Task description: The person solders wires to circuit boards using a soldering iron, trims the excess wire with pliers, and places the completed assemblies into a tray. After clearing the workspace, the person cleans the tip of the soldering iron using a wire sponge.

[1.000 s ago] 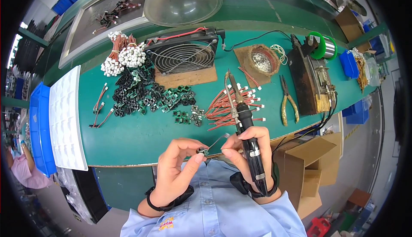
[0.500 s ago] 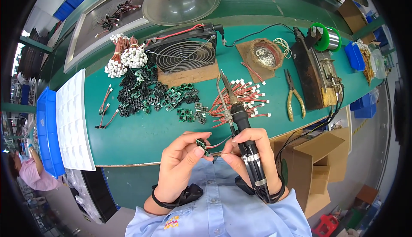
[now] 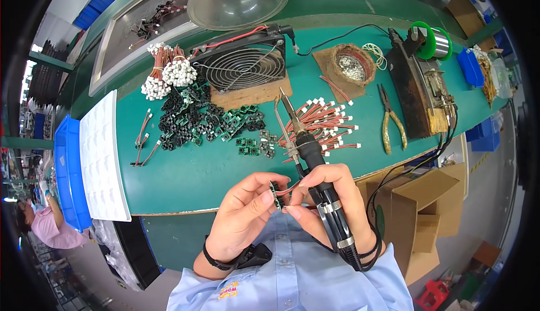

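Observation:
My left hand (image 3: 239, 212) pinches a small green circuit board (image 3: 277, 196) between thumb and fingers, in front of my shirt at the table's near edge. My right hand (image 3: 344, 195) is wrapped round a black soldering iron (image 3: 311, 152) with a thin solder-feed tube beside its tip, which points up and away from the board. Those same right fingertips also pinch a red wire lead (image 3: 291, 189) that runs to the board; the joint between them is too small to make out. Beyond the iron lies a fan of red leads with white connectors (image 3: 332, 121).
Black and green boards (image 3: 191, 117) lie heaped at centre left, near bundled leads (image 3: 179, 73). Behind stands a fan (image 3: 244, 66); rightward are a round solder-flecked dish (image 3: 353, 66), pliers (image 3: 388, 121) and a solder spool (image 3: 441, 43). White trays (image 3: 102, 159) line the left edge.
My right fingertips have come closer to the board, and the red lead now bows upward. The board has turned more edge-on. The iron's tip has shifted slightly left.

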Motion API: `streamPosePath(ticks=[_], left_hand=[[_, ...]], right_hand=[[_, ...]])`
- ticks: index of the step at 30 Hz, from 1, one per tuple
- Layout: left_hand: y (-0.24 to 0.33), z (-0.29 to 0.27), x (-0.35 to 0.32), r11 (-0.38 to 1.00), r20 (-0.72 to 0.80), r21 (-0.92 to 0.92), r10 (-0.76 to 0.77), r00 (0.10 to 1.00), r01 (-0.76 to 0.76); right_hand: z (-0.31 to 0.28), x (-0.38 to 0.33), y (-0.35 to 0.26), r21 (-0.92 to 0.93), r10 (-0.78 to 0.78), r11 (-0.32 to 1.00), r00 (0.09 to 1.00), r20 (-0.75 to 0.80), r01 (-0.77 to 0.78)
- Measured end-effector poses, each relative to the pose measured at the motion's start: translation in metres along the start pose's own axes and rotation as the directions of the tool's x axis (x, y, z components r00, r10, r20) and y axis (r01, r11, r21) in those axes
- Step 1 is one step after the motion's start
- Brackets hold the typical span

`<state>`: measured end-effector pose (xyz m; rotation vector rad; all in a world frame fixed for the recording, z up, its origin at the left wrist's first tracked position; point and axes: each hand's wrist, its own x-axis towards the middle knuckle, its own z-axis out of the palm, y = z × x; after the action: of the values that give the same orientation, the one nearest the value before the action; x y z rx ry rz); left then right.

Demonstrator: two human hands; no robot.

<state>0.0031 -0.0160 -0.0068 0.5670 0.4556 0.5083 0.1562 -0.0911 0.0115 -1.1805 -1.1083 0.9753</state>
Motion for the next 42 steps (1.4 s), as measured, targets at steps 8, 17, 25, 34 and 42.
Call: streamPosePath(ticks=[8, 17, 25, 34, 42], left_hand=[[-0.0029, 0.0001, 0.0000, 0.995, 0.025, -0.096, -0.003, 1.000, 0.005], [-0.0030, 0.0028, -0.0010, 0.997, 0.035, -0.035, 0.075, 0.997, -0.074], [-0.0045, 0.0032, -0.0018, 0.994, 0.042, -0.018, 0.112, 0.993, -0.111], [-0.0040, 0.0038, -0.0044, 0.993, 0.038, -0.021, 0.120, 0.992, -0.119], [-0.0039, 0.0046, -0.0036, 0.993, 0.051, -0.016, 0.119, 0.992, -0.118]], right_hand=[[-0.0034, 0.0009, -0.0072, -0.044, -0.004, 0.999, 1.000, 0.027, 0.005], [-0.0072, -0.0023, -0.0054, 0.017, 0.051, 0.999, 0.998, 0.028, -0.051], [-0.0089, -0.0056, -0.0042, 0.028, 0.061, 0.998, 0.998, 0.029, -0.062], [-0.0091, -0.0068, -0.0056, 0.041, 0.066, 0.997, 0.997, 0.044, -0.067], [-0.0087, -0.0069, -0.0063, 0.048, 0.064, 0.997, 0.997, 0.039, -0.066]])
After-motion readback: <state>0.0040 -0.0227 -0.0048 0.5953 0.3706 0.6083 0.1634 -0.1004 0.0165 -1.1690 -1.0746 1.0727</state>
